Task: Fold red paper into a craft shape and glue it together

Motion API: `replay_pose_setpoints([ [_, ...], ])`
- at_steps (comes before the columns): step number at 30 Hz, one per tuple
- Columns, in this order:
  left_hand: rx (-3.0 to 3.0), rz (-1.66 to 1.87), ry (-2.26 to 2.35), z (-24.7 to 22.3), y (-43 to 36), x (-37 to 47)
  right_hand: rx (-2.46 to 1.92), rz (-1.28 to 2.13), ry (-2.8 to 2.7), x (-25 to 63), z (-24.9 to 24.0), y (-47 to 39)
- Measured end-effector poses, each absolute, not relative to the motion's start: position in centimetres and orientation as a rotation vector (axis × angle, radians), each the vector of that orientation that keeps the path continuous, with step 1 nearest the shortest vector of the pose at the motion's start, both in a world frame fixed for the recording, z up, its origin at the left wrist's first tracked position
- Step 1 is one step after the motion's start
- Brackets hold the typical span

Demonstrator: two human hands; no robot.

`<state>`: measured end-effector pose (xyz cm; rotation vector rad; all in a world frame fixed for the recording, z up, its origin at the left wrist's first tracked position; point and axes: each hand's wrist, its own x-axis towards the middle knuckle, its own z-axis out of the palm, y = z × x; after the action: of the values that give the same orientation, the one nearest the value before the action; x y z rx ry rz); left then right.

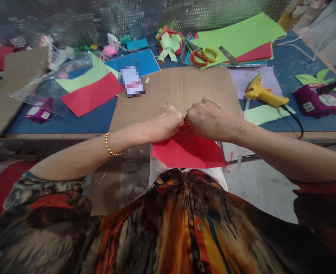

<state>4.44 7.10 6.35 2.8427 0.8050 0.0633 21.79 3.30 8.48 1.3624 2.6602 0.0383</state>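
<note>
Both hands (166, 122) (208, 120) grip red sheet (189, 152); clear plastic (32, 91) near purple packet (39, 110)

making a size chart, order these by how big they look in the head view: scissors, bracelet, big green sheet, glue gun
1. green sheet
2. glue gun
3. scissors
4. bracelet

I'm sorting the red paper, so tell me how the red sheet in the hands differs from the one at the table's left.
The held sheet is pinched by the left hand and right hand; the left-side sheet lies on the table, untouched.
The held sheet looks bunched between the fists, while the left-side sheet looks smooth.
Both are plain red.
</note>
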Motion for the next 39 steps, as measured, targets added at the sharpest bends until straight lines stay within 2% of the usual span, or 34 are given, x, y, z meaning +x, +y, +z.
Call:
replay_pose_setpoints([
  [16, 2.917, -0.650, 1.055, 9.6, 5.4, 3.6, 1.251, 0.044, 2.650, 21.3, 7.2, 3.1],
  [29, 2.995, -0.728, 1.089, 9.5, 4.8, 3.8, 1.218, -0.028, 2.634, 21.5, 8.1, 2.9],
  [39, 2.952, -0.761, 1.155, 10.1, 4.6, 4.6, 1.187, 0.038, 2.710, 21.5, 7.2, 3.2],
])
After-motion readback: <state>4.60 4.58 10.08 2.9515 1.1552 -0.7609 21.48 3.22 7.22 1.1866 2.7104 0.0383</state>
